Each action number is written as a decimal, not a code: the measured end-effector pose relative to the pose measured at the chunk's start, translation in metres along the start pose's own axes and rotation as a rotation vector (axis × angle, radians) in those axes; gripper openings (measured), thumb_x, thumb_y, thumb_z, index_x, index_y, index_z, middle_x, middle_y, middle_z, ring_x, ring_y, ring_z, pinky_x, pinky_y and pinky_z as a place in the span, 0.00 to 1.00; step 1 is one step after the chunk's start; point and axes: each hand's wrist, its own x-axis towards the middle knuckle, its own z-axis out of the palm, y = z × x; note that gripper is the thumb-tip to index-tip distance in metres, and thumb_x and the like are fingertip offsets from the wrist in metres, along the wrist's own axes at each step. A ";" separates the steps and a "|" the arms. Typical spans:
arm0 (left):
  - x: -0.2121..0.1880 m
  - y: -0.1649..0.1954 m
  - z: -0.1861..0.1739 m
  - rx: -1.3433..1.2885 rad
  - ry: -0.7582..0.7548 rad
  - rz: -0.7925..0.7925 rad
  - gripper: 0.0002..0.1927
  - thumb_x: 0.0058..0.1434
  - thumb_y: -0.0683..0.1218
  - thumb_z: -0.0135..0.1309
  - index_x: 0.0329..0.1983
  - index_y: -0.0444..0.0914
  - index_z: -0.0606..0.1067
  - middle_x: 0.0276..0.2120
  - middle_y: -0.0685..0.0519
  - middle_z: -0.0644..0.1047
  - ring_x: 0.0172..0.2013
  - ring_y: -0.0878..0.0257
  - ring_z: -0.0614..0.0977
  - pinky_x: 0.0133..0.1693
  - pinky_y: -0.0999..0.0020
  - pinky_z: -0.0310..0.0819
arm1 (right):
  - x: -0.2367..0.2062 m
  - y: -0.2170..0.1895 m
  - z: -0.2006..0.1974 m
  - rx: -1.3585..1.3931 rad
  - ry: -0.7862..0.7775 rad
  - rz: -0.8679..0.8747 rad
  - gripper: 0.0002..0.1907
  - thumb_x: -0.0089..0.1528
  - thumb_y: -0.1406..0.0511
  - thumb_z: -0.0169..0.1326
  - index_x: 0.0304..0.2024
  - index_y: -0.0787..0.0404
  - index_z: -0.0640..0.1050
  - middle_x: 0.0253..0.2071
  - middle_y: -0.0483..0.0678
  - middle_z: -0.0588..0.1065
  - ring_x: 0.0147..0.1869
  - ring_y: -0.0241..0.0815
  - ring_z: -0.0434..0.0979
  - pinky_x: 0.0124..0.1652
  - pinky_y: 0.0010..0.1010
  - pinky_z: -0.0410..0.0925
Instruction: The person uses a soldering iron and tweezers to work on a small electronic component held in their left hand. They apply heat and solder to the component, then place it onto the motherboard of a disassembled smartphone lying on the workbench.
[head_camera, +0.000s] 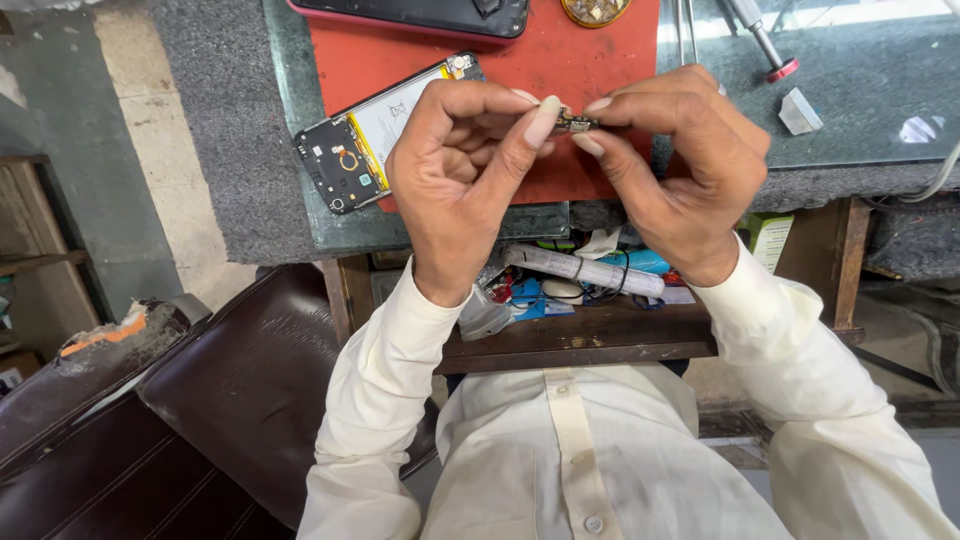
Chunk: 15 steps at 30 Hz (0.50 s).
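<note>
A small dark metal component (575, 123) is held between both hands above the near edge of the bench (860, 95), over a red work mat (590, 60). Its long axis runs roughly left to right, from one hand to the other. The left hand (465, 170) is closed in a pinch: thumb tip and forefinger meet on the left end of the component, the other fingers curled. The right hand (680, 165) is likewise closed in a pinch on the right end, fingers bent inward. Both hands are equally near; neither is free

Left of the left hand, an opened phone (385, 130) lies tilted on the mat, its white battery label and black circuit area exposed. A second phone in a red case (420, 18) lies at the top edge. A red-tipped screwdriver (765, 45) and a small white block (800, 110) lie to the right. On the shelf (580, 335) below the bench: a white cylindrical roll (585, 268), a blue package (640, 262) and a green-and-white box (768, 238)
</note>
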 end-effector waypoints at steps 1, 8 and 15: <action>-0.001 -0.001 -0.001 0.025 -0.004 0.010 0.07 0.75 0.36 0.60 0.49 0.32 0.72 0.43 0.51 0.80 0.42 0.69 0.84 0.49 0.74 0.82 | -0.001 0.002 -0.001 0.001 -0.003 0.009 0.11 0.68 0.75 0.68 0.46 0.68 0.77 0.45 0.53 0.80 0.44 0.43 0.79 0.44 0.28 0.68; 0.003 -0.008 -0.003 0.199 -0.030 0.086 0.07 0.74 0.36 0.61 0.49 0.33 0.73 0.43 0.50 0.81 0.43 0.68 0.85 0.50 0.76 0.83 | -0.006 0.017 0.000 0.031 0.003 0.018 0.10 0.69 0.75 0.68 0.47 0.67 0.78 0.45 0.52 0.80 0.43 0.41 0.79 0.41 0.26 0.69; 0.003 -0.011 -0.005 0.216 -0.038 0.095 0.07 0.75 0.36 0.60 0.49 0.33 0.73 0.44 0.48 0.82 0.46 0.66 0.86 0.52 0.73 0.84 | -0.009 0.021 0.001 0.013 0.005 0.009 0.10 0.69 0.75 0.69 0.47 0.67 0.78 0.44 0.52 0.80 0.42 0.40 0.78 0.41 0.26 0.68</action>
